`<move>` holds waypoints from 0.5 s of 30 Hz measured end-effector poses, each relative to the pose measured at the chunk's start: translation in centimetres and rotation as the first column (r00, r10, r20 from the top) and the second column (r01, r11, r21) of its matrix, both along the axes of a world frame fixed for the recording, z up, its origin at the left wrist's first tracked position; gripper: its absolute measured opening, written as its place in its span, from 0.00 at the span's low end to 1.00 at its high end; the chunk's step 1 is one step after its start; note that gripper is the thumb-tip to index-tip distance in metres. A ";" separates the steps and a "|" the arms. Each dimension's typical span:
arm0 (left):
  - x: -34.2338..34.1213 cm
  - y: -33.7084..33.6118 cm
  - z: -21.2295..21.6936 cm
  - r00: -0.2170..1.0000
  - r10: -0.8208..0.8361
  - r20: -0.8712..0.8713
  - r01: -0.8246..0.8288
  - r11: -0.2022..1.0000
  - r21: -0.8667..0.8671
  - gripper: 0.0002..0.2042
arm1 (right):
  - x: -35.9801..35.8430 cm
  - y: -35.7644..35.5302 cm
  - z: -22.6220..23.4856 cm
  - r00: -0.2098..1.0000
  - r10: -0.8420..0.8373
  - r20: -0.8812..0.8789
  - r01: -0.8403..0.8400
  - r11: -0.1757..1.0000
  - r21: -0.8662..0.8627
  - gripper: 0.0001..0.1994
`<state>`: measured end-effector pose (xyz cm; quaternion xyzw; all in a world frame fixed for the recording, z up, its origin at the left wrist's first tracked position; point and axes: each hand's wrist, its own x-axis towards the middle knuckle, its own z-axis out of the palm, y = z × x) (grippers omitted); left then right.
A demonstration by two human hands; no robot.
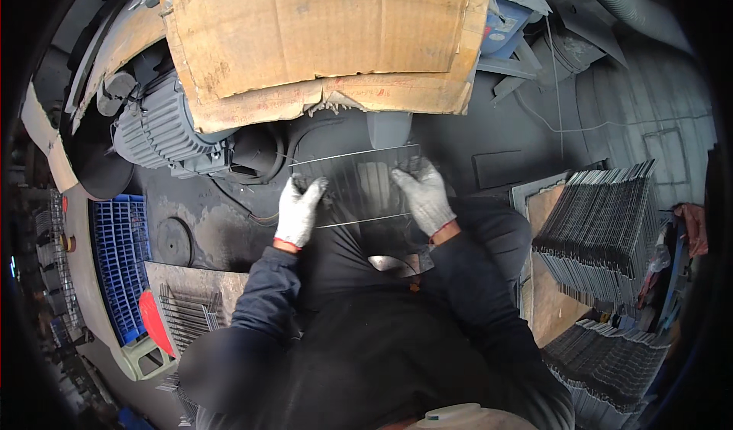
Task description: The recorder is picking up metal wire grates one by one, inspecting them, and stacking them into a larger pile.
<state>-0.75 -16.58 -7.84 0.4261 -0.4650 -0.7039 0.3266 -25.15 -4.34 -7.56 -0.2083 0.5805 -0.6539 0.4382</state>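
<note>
A clear rectangular glass sheet (359,178) is held flat in front of me, over a dark, dusty machine bed. My left hand (298,210), in a white knit glove, grips its left edge. My right hand (422,195), gloved the same way, grips its right edge. A grey wheel or roller (388,128) shows just beyond the sheet's far edge. Both dark sleeves come up from the lower edge of the view.
A grey electric motor (164,132) sits at the left under a torn cardboard box (321,37). Stacks of glass sheets (603,227) stand on edge at the right. A blue plastic crate (121,258) and more glass pieces (191,311) lie at lower left.
</note>
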 end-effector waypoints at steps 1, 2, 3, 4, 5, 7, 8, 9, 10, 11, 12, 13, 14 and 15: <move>0.3 -0.3 0.1 0.999 0.009 -0.052 -0.006 0.998 0.066 0.11 | -0.2 0.1 -0.2 1.000 0.011 -0.001 -0.011 1.000 0.006 0.10; -0.4 -0.2 1.7 0.998 0.017 -0.053 -0.013 0.997 0.072 0.11 | -0.6 0.7 -0.2 0.999 0.019 -0.027 -0.018 1.000 0.021 0.10; -1.9 0.2 3.3 0.997 -0.040 0.067 0.044 0.997 -0.057 0.12 | -1.2 1.4 0.0 0.998 0.026 -0.054 -0.025 0.999 0.035 0.10; -3.0 0.5 4.3 0.977 -0.060 0.203 0.098 0.978 -0.184 0.12 | -1.7 2.0 3.0 0.992 0.005 -0.123 0.006 0.996 0.093 0.10; -4.6 0.7 4.4 0.965 -0.124 0.229 0.173 0.963 -0.208 0.12 | -3.4 3.5 3.3 0.993 -0.048 -0.106 0.058 0.994 0.089 0.10; -7.4 2.1 1.1 0.959 -0.201 0.202 0.240 0.952 -0.191 0.12 | -5.7 5.3 4.4 0.994 -0.079 -0.080 0.087 0.992 0.096 0.07; -8.2 2.5 -1.5 0.967 -0.215 0.136 0.235 0.959 -0.158 0.11 | -6.0 5.5 4.9 0.990 -0.125 -0.059 0.131 0.985 0.109 0.06; -8.2 2.4 -1.5 0.967 -0.216 0.137 0.237 0.958 -0.159 0.11 | -6.5 5.7 4.5 0.990 -0.129 -0.052 0.135 0.982 0.132 0.06; -8.0 2.6 -1.1 0.975 -0.181 0.129 0.202 0.965 -0.170 0.11 | -6.7 5.7 4.2 0.991 -0.128 -0.043 0.133 0.979 0.155 0.07; -7.9 2.8 0.5 0.981 -0.152 0.121 0.172 0.970 -0.175 0.12 | -6.2 5.1 4.3 0.991 -0.129 -0.040 0.133 0.978 0.158 0.07; -6.3 2.2 2.4 0.972 -0.174 0.160 0.183 0.982 -0.044 0.12 | -5.3 4.1 4.2 0.998 -0.040 -0.055 0.049 0.984 0.173 0.08; -3.9 1.3 1.8 0.932 -0.177 0.315 0.211 0.975 -0.077 0.13 | -4.0 2.8 4.4 0.996 0.052 -0.072 -0.038 0.982 0.187 0.10; -2.7 1.0 2.9 0.971 -0.096 0.220 0.078 0.993 0.088 0.14 | -2.7 1.9 3.4 0.989 0.089 -0.118 -0.062 0.975 0.215 0.10; -1.2 0.3 2.8 0.988 -0.038 0.153 0.020 0.993 0.113 0.13 | -2.1 1.1 0.7 0.980 0.141 -0.142 -0.105 0.966 0.236 0.11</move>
